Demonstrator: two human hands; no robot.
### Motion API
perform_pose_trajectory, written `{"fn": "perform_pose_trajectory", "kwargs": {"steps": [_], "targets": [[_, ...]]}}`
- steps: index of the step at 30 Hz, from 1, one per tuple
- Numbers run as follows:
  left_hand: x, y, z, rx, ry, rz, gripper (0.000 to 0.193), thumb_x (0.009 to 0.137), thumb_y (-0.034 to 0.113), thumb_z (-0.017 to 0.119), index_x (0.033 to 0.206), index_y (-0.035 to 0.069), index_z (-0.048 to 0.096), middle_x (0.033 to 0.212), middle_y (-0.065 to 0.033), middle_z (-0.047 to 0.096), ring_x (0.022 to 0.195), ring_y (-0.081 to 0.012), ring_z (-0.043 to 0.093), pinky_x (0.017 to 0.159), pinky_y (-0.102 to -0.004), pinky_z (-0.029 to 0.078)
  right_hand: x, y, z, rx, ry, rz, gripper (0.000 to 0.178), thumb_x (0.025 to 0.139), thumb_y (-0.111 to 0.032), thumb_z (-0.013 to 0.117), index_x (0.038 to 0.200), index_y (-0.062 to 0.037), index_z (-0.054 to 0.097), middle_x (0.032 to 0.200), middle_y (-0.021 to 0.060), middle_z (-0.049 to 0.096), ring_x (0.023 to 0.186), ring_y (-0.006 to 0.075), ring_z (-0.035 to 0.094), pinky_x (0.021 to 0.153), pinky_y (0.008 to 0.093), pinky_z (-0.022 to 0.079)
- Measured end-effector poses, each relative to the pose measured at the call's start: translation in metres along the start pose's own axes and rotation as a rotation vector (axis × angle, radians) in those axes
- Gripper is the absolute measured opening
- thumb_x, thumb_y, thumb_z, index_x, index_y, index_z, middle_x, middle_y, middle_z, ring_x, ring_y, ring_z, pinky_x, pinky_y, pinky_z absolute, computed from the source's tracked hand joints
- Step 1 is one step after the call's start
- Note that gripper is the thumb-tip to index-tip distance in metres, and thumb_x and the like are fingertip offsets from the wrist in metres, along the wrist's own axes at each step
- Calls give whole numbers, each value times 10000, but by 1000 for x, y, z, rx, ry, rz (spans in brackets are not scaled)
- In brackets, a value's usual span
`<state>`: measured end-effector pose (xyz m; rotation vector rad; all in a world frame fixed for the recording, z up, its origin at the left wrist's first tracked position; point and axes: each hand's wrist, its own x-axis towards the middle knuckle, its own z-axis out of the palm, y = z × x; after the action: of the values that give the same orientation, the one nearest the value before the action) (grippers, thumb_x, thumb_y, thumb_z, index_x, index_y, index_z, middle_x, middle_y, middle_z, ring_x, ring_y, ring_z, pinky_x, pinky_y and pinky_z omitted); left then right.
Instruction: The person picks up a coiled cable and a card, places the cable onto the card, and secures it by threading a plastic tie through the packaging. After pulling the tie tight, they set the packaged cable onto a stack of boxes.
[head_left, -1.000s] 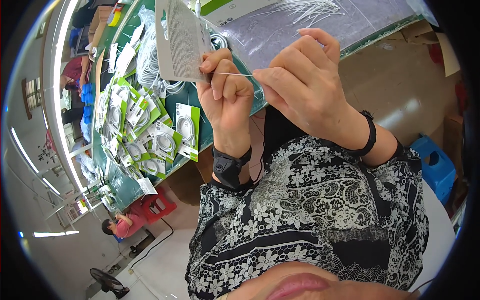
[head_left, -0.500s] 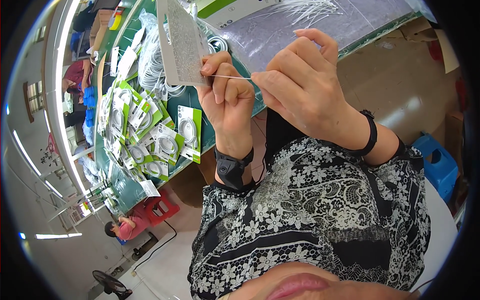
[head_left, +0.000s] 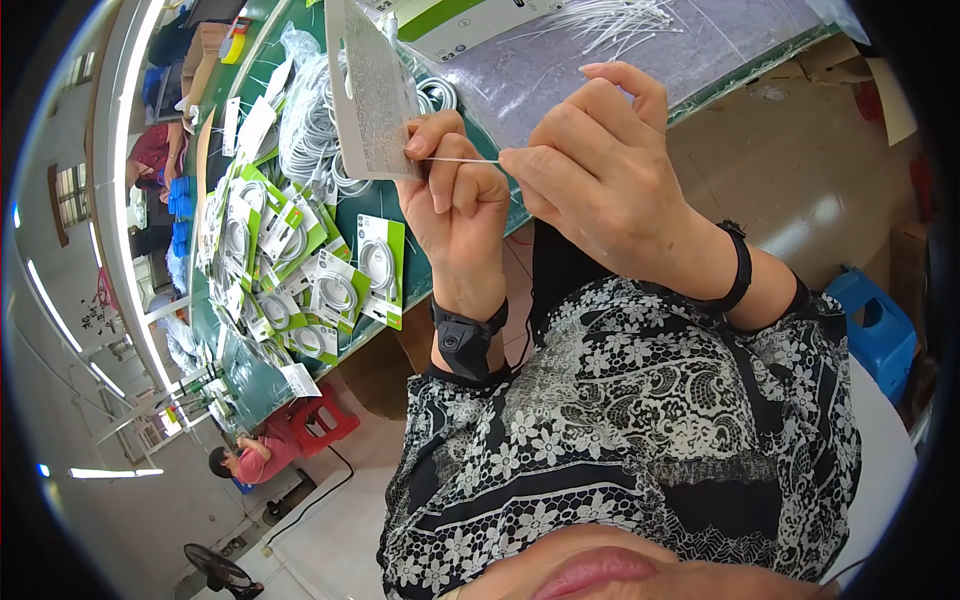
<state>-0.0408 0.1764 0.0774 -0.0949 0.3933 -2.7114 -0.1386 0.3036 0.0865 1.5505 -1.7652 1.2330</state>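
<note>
My left hand is closed on the lower edge of a printed packaging card, which stands upright with its grey text side toward me. A thin white cable tie runs taut from the card, past my left fingers, to my right hand. Thumb and forefinger of that hand pinch its end, and the little finger is raised. Whatever is on the card's far side is hidden, apart from a bit of grey cable showing beyond it.
Several carded cables lie heaped on the green table at left, beside bagged coiled cables. Loose white cable ties and another green-and-white card lie at the back. A blue stool stands at right. Other people sit farther left.
The card has come slightly down and to the right and is turned a little more edge-on. Both hands keep their grips, and the cable tie remains stretched between them.
</note>
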Motion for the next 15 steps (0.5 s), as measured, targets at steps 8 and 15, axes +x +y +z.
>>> {"fn": "perform_pose_trajectory", "kwargs": {"steps": [8, 15], "targets": [[-1, -8, -14, 295, 65, 14, 244, 984, 253, 472, 1058, 31, 544, 854, -37, 579, 471, -47, 371, 382, -198, 267, 3, 16, 20, 201, 21, 64, 189, 684, -59, 723, 851, -93, 643, 792, -5, 581, 786, 193, 542, 906, 377, 366], [7, -9, -26, 1049, 148, 410, 323, 991, 329, 460, 1143, 47, 508, 877, -54, 622, 554, -92, 512, 431, -207, 391, -19, 32, 14, 63, 21, 162, 214, 729, -83, 728, 920, -69, 633, 808, 50, 591, 780, 247, 534, 751, 357, 360]]}}
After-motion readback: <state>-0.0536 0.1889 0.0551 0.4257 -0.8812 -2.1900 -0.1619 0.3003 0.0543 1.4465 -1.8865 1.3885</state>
